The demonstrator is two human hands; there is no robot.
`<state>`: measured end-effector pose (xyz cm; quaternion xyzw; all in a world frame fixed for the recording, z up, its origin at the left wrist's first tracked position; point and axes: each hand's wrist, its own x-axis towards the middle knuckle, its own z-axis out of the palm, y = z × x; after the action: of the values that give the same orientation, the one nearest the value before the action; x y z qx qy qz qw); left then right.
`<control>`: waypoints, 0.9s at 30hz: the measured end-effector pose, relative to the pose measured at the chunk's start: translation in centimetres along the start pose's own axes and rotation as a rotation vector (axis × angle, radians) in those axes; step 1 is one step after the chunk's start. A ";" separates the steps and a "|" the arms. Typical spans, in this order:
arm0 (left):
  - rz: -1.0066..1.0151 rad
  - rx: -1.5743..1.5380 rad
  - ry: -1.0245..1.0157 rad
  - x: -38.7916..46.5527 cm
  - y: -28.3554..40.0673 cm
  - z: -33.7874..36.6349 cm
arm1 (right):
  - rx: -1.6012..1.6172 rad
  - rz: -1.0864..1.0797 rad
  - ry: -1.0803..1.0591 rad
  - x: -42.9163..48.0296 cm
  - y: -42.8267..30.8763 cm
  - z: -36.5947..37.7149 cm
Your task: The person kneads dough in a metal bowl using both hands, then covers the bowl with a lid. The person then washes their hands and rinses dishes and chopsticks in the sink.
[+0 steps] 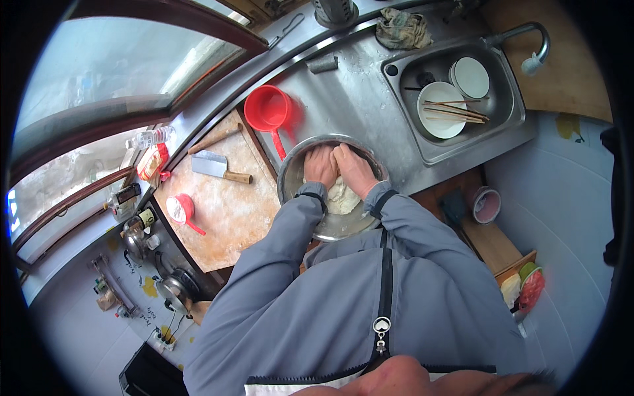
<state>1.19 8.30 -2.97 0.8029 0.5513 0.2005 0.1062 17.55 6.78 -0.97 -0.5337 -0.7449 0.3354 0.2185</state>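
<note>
Both hands are inside a wide stainless steel bowl (342, 228) at the counter's front edge, close against my body. A lump of pale dough (343, 198) lies in it, partly covered by my hands and wrists. My left hand (321, 166) presses on the far part of the dough, fingers pointing away from me. Beside it, touching at the fingertips, my right hand (354, 167) bears down with bent fingers. The dough beneath the fingers is hidden. A red plastic water ladle (267, 110) stands just beyond the bowl, its handle reaching toward the rim.
Left of the bowl, a floury wooden board (233, 213) carries a cleaver (210, 164), a rolling pin (215, 138) and a red scoop of flour (179, 208). At right, a steel sink (431, 153) holds white dishes (442, 126) and chopsticks (455, 114). A crumpled cloth (403, 29) lies behind.
</note>
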 end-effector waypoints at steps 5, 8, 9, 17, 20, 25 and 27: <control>-0.153 -0.032 -0.141 -0.2 1.6 -2.0 | 0.149 -0.064 -0.012 -0.6 -0.8 -3.1; -0.292 -0.274 -0.232 -2.2 4.0 -5.5 | 0.297 -0.024 -0.312 -3.9 -1.5 -6.9; -0.307 -0.275 -0.265 -3.5 5.5 -6.6 | 0.324 -0.086 -0.346 -4.7 -1.7 -7.7; 0.132 -0.244 -0.208 -6.6 5.3 -5.7 | -0.086 -0.011 -0.461 -6.8 -2.8 -3.9; 0.128 -0.292 -0.327 -3.1 1.3 -3.5 | -0.032 0.109 -0.425 -4.3 -1.2 -2.6; 0.107 -0.364 -0.342 0.5 -1.7 -1.4 | 0.002 0.088 -0.249 -0.5 -0.1 -2.0; 0.099 -0.376 -0.312 0.5 -1.9 -1.3 | 0.009 0.103 -0.228 -0.9 -0.7 -2.7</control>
<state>-0.89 9.37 -2.45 0.8164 0.4411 0.1782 0.3275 19.22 6.52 1.36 -0.5287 -0.7350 0.4081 0.1172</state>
